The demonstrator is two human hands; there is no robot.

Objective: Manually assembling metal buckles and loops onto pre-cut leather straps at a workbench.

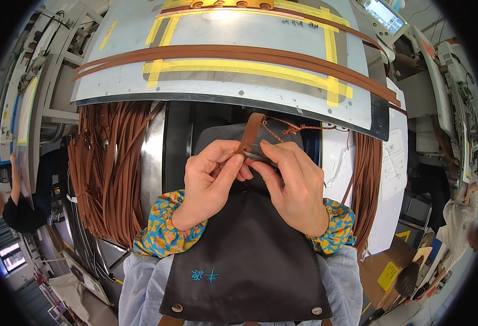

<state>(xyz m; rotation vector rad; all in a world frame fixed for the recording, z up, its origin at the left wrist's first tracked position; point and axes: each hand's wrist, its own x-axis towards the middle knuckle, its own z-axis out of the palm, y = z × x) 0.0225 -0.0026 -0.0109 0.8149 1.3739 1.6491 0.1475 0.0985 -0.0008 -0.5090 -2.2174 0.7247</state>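
Observation:
My left hand (214, 171) pinches the end of a brown strap (254, 126) between thumb and fingers, above the dark apron on my lap. The strap stands up from the fingertips and curls over at its top. My right hand (293, 176) is closed right beside it, its thumb and fingers on a slim silvery piece (254, 156) that touches the strap's end. Whether that piece is a tool cannot be made out. A thin reddish-brown knotted cord (292, 129) runs from near the strap toward the right, under the table edge.
Ahead is a white worktable (239, 81) with yellow tape (211, 66) and long brown straps (222, 51) across it. Thick bundles of brown strips hang at left (106, 174) and right (366, 185). A lit screen (382, 16) stands at the far right. Other people sit at both sides.

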